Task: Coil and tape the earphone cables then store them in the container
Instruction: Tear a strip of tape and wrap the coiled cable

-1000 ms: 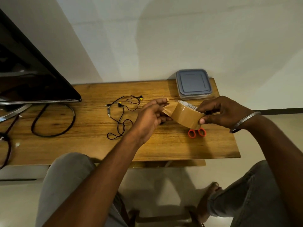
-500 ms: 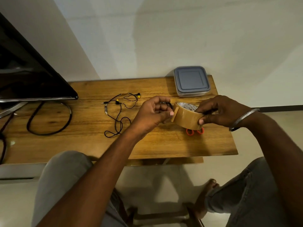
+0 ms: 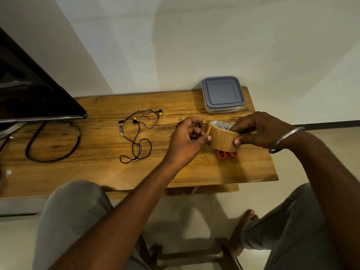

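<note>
Brown tape roll (image 3: pixel 222 141): held above the table (image 3: pixel 97 172), just in front of the scissors (image 3: pixel 221 154), between both hands.
Change: a second ago the left hand (image 3: pixel 185 141) had its fingers stretched out and drew a short length of tape away from the roll. Now that hand is closed up against the roll and only a short free end (image 3: pixel 207 128) stands off it.
Meaning for task: no strip has been cut yet. Judged stage: still preparing tape; taping and storing remain undone.
Left grip: clenched, fingers curled in, thumb tip pressed to the roll's outer face, forefinger at the free end. Dark strands show at this hand, possibly a second cable; this cannot be confirmed.
Right grip: the right hand (image 3: pixel 263 129) is grasping the roll, fingers over the top rim and core, thumb under the near edge. A bangle (image 3: pixel 286 137) sits at the wrist.
Earphone cable (image 3: pixel 136 151): lying loose and uncoiled on the table, well left of the hands, untouched.
Container (image 3: pixel 223 94): at the far right corner of the table, lid on, apart from the hands.
Risk: judged that the short free end may re-stick to the roll before it can be drawn out.
</note>
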